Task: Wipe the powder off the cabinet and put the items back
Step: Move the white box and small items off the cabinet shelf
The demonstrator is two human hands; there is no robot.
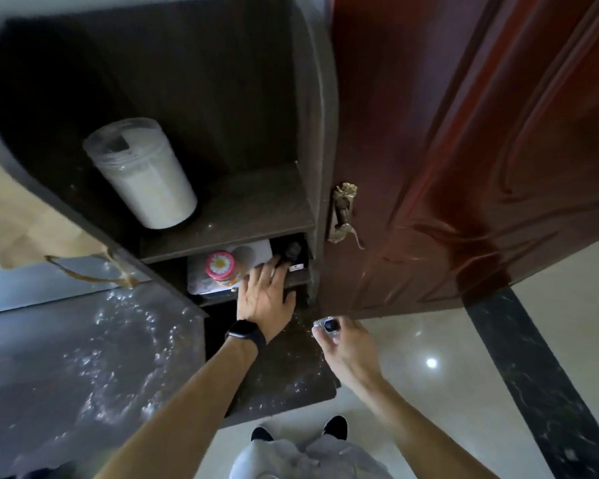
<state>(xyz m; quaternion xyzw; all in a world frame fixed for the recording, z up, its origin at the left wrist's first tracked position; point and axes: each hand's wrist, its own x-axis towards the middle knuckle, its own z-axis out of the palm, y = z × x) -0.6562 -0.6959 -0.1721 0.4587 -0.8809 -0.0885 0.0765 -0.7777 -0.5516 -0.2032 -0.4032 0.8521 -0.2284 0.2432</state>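
Head view looks down a dark cabinet beside a red door. A white canister stands on the shelf above the left hand, which reaches into the lower shelf with fingers spread, holding nothing, fingertips by a dark bottle. A pink-lidded jar sits just left of it. Powder specks dot the ledge beneath the hands. The right hand pinches a small black-capped container.

Small container in right hand
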